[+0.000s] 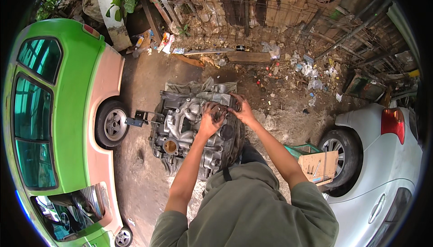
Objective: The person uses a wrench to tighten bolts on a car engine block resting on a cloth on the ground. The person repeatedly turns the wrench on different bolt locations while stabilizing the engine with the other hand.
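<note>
A grey, grimy car engine [185, 111] stands on the ground in front of me, with cast metal pipes and a round brassy opening [170, 146] on its near left. My left hand [212, 118] is over the engine's right part, its fingers curled in around a small dark piece that I cannot make out. Close beside it, my right hand [243, 111] bends its fingers and thumb about the engine's far right corner. Both hands have blackened fingertips. What the right fingers grip is too small to tell. Below the hands sits a round black cap [227, 132].
A green and pink car [76, 66] stands on the left, a silver car [374, 134] on the right. Beside the silver car's wheel is a wooden box [319, 165] holding tools. Litter [311, 71], a plank [248, 58] and wire mesh [279, 21] lie beyond the engine.
</note>
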`<state>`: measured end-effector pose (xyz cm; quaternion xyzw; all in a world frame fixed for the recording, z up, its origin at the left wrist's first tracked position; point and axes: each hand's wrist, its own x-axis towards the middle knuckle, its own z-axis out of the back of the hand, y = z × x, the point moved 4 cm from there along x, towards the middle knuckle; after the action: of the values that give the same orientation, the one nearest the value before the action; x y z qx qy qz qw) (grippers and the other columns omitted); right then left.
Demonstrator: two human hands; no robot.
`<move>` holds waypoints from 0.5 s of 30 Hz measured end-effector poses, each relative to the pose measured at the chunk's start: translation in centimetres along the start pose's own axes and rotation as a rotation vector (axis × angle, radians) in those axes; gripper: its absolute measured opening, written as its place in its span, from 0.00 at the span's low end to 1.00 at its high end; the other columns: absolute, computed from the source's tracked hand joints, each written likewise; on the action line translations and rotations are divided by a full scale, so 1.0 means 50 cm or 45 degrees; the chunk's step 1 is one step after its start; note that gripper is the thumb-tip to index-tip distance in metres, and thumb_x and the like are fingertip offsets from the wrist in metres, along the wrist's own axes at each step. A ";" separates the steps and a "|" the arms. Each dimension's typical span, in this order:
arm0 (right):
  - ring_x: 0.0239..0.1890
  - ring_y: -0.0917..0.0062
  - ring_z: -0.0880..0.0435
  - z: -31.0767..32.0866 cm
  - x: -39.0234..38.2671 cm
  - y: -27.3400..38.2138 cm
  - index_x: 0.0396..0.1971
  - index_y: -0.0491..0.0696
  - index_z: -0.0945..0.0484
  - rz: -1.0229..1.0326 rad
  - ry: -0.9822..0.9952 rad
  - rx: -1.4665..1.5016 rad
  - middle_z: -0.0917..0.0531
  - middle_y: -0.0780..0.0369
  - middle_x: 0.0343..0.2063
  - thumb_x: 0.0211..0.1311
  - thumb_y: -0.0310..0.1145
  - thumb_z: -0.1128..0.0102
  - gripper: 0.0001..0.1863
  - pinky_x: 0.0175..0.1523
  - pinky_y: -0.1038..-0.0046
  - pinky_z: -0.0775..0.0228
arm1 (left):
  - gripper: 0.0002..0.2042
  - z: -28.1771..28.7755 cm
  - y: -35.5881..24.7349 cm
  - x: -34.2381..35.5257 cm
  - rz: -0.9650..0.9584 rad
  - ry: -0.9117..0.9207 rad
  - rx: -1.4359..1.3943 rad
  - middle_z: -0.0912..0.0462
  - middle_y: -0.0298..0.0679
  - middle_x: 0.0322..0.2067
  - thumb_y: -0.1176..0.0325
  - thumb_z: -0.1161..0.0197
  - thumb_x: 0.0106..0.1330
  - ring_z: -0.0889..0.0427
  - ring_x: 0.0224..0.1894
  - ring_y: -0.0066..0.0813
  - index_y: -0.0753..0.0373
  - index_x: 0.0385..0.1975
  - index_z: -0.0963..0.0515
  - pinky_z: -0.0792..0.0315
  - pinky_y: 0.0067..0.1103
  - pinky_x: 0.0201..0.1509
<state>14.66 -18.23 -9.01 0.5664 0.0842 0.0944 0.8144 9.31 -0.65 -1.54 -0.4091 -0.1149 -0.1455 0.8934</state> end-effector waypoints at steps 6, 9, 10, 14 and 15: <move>0.68 0.52 0.33 0.003 0.016 -0.002 0.67 0.55 0.31 0.095 0.060 -0.167 0.29 0.51 0.65 0.49 0.45 0.18 0.45 0.69 0.53 0.36 | 0.06 0.007 -0.050 0.014 0.170 -0.094 -0.538 0.19 0.42 0.34 0.72 0.36 0.65 0.20 0.41 0.37 0.67 0.36 0.22 0.27 0.28 0.50; 0.69 0.52 0.33 0.003 0.019 -0.006 0.67 0.53 0.32 0.039 0.085 -0.242 0.28 0.51 0.64 0.48 0.45 0.17 0.46 0.70 0.52 0.36 | 0.09 -0.010 -0.060 0.023 0.315 -0.349 -0.835 0.23 0.38 0.27 0.66 0.42 0.71 0.25 0.32 0.25 0.67 0.33 0.25 0.30 0.23 0.40; 0.68 0.52 0.33 0.003 0.021 -0.008 0.67 0.52 0.32 -0.013 0.104 -0.272 0.27 0.51 0.63 0.48 0.45 0.17 0.46 0.69 0.53 0.36 | 0.12 -0.014 -0.061 0.030 0.324 -0.466 -0.889 0.25 0.37 0.26 0.64 0.44 0.73 0.27 0.30 0.23 0.66 0.31 0.26 0.32 0.22 0.37; 0.65 0.54 0.28 0.002 0.027 0.003 0.65 0.48 0.33 -0.004 0.189 0.044 0.23 0.51 0.59 0.49 0.44 0.17 0.45 0.66 0.57 0.34 | 0.17 -0.032 -0.057 0.066 0.266 -0.785 -1.116 0.34 0.33 0.18 0.60 0.47 0.75 0.39 0.20 0.19 0.65 0.26 0.30 0.43 0.22 0.26; 0.64 0.54 0.27 0.002 0.024 0.003 0.64 0.48 0.34 -0.028 0.195 0.085 0.23 0.51 0.58 0.49 0.43 0.17 0.45 0.65 0.59 0.33 | 0.17 -0.037 -0.055 0.072 0.259 -0.818 -1.236 0.35 0.32 0.18 0.60 0.47 0.75 0.40 0.19 0.19 0.65 0.26 0.30 0.44 0.22 0.25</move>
<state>15.84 -17.95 -8.85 0.5833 0.1558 0.1257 0.7872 11.82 -4.40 0.37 -0.8037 -0.2603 0.0363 0.5338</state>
